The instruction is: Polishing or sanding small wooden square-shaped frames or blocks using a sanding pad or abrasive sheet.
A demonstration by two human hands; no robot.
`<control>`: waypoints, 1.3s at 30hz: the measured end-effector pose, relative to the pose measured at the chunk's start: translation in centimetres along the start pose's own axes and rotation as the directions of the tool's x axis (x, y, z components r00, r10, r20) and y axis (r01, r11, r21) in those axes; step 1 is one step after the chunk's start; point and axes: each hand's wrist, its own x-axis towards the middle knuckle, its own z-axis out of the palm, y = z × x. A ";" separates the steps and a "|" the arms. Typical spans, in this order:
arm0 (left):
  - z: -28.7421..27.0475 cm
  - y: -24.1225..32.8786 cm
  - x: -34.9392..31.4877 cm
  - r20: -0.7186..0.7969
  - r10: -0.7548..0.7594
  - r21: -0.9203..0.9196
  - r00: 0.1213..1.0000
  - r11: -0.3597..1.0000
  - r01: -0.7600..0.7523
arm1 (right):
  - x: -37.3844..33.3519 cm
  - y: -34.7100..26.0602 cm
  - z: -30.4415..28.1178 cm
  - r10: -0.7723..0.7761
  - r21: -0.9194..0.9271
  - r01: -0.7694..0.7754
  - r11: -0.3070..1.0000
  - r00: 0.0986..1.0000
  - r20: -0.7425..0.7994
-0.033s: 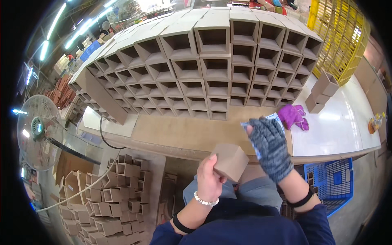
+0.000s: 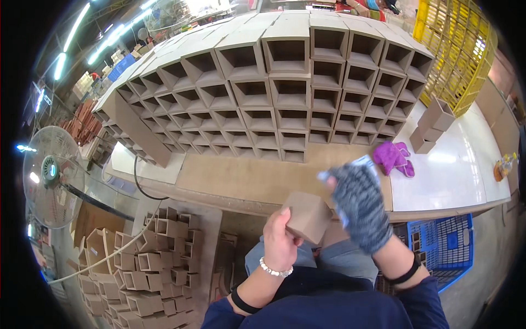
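Note:
My bare left hand (image 2: 281, 241), with a beaded bracelet at the wrist, grips a small brown square box (image 2: 308, 216) above my lap, just in front of the table edge. The box is tilted, one corner toward me. To its right and a little above is my right hand (image 2: 359, 200), in a grey knitted glove and blurred by motion. It is closed around a thin blue-and-white sheet (image 2: 362, 160), whose edges stick out past the fingers. The sheet seems apart from the box. Most of it is hidden by the glove.
A wall of stacked open boxes (image 2: 290, 90) fills the table's back. Right stand a purple cloth (image 2: 388, 158), a few loose boxes (image 2: 433, 123), a bottle (image 2: 503, 166) and a yellow crate (image 2: 452, 55). Below are a blue basket (image 2: 446, 247), piled boxes (image 2: 145, 279) and a fan (image 2: 50, 170).
My right hand has shifted slightly left and down with the sheet, closer to the box. My left hand and the box have hardly moved.

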 end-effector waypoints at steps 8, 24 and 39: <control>-0.3 -0.2 0.0 0.052 -0.020 -0.059 0.998 0.998 0.023 | -0.3 2.5 1.5 0.117 -0.212 -0.120 0.970 0.993 -0.023; -0.6 1.1 0.3 0.425 0.065 -0.345 0.903 0.934 0.096 | -1.4 3.4 0.8 0.153 -0.089 -0.179 0.980 0.958 -0.242; -1.8 0.3 1.1 0.311 0.064 -0.200 0.948 0.980 0.000 | 0.1 -3.4 -2.1 -0.068 0.092 0.074 0.993 0.995 -0.070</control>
